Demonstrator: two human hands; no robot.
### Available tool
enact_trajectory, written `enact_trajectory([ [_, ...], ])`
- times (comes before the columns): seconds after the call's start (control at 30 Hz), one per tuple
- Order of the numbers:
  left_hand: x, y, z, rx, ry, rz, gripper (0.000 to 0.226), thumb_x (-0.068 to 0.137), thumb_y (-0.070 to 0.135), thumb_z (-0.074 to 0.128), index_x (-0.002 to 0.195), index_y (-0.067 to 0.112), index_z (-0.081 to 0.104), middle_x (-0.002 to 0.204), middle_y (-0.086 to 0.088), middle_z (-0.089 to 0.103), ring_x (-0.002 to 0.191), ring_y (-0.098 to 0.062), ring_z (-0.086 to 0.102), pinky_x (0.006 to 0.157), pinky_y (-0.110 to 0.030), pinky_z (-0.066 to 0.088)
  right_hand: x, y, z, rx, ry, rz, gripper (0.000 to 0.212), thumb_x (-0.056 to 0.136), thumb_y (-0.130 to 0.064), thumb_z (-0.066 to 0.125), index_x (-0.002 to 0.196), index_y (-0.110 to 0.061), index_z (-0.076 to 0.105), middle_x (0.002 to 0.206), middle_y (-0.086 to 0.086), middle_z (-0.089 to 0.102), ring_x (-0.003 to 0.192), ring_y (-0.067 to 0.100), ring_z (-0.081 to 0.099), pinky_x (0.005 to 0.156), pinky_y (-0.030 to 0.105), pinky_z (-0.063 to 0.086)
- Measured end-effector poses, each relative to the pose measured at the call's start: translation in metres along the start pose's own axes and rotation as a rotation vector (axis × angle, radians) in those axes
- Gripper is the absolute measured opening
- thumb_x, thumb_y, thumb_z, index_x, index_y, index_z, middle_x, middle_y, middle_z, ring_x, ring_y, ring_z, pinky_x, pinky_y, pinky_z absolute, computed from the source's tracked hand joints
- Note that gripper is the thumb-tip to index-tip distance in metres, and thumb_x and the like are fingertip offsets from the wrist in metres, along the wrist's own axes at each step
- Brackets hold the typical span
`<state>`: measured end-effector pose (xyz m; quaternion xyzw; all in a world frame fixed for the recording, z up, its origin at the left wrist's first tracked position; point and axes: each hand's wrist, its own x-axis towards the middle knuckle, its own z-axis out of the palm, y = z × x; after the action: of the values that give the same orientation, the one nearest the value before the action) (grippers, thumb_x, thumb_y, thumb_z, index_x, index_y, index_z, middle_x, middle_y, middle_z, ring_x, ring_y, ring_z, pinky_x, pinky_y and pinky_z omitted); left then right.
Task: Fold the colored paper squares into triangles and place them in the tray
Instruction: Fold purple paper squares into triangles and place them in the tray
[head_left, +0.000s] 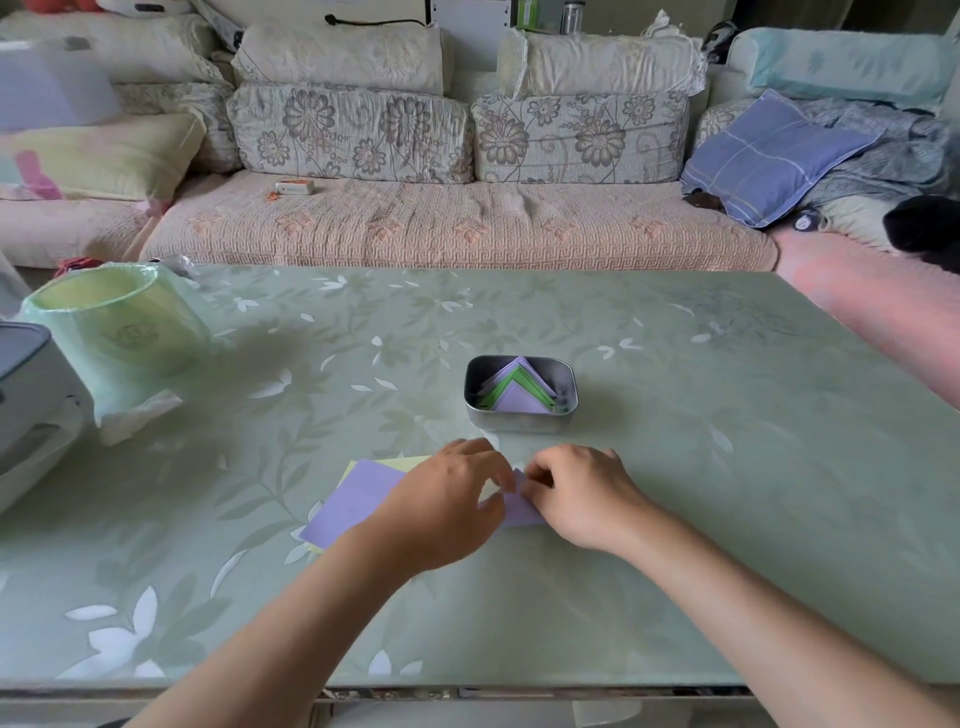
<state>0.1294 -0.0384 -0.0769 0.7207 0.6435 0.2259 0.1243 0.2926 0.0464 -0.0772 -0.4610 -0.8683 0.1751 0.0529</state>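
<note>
Left hand (447, 501) and right hand (587, 493) pinching purple paper (522, 512), tray (519, 422) (triangles (521, 396) inside) just beyond; paper stack (358, 499) left

Purple, green triangles (521, 391); purple square (353, 501); green leaf-patterned table (675, 415).

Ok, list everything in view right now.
metal tray: one, silver, centre of the table.
folded triangles: several, purple and green, stacked in the tray.
purple sheet: one, in front of the tray, part folded.
paper squares: small stack, purple over yellow, left of the purple sheet.
lined bin: one, green, table's left.
grey appliance: one, left edge.
sofa: one, floral, behind the table.
blue pillow: one, sofa's right.
left hand: pinches the purple sheet.
right hand: pinches the purple sheet.
</note>
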Motion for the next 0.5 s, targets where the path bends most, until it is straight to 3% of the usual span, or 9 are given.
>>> enact_trajectory([
  [0.13,-0.0014,0.0005,0.0053,0.045,-0.062,0.135,0.025,0.085,0.019,0.043,0.088,0.022,0.068,0.080,0.009,0.051,0.079,-0.013,0.049,0.080,-0.022,0.040,0.0010,0.0011,0.0053,-0.051,0.042,-0.030,0.035,0.098,-0.047,0.046,0.072,-0.026,0.056,0.084,-0.005,0.063,0.089,0.025,0.054,0.087,0.037,0.039],
  [0.2,-0.0018,-0.0011,0.0050,0.039,-0.089,0.115,0.030,0.083,0.026,0.035,0.085,0.024,0.065,0.080,0.009,0.049,0.077,-0.015,0.048,0.080,-0.028,0.043,0.0014,0.0002,0.0072,-0.076,0.065,-0.035,0.033,0.097,-0.048,0.046,0.076,-0.025,0.059,0.089,-0.005,0.065,0.094,0.024,0.058,0.087,0.037,0.039],
  [0.33,-0.0041,0.0017,0.0023,0.055,-0.134,0.080,0.047,0.078,0.037,0.027,0.093,0.024,0.069,0.092,0.006,0.057,0.083,-0.015,0.048,0.084,-0.029,0.043,0.0012,-0.0008,0.0058,-0.113,0.142,-0.030,0.027,0.093,-0.054,0.050,0.080,-0.033,0.061,0.094,-0.008,0.062,0.097,0.018,0.060,0.086,0.036,0.035],
  [0.43,-0.0051,0.0012,0.0028,0.078,-0.157,0.054,0.053,0.076,0.041,0.023,0.097,0.026,0.070,0.097,0.007,0.059,0.086,-0.014,0.047,0.084,-0.031,0.044,0.0003,0.0028,0.0028,-0.113,0.207,-0.059,0.025,0.085,-0.055,0.061,0.103,-0.038,0.065,0.100,-0.011,0.060,0.099,0.014,0.061,0.087,0.035,0.033],
  [0.5,-0.0061,0.0006,0.0037,0.088,-0.156,0.044,0.054,0.076,0.042,0.024,0.101,0.029,0.069,0.098,0.009,0.057,0.087,-0.014,0.046,0.084,-0.034,0.046,0.0002,0.0065,0.0017,-0.099,0.252,-0.136,0.026,0.082,-0.050,0.068,0.105,-0.039,0.069,0.098,-0.010,0.060,0.095,0.015,0.062,0.081,0.035,0.031],
])
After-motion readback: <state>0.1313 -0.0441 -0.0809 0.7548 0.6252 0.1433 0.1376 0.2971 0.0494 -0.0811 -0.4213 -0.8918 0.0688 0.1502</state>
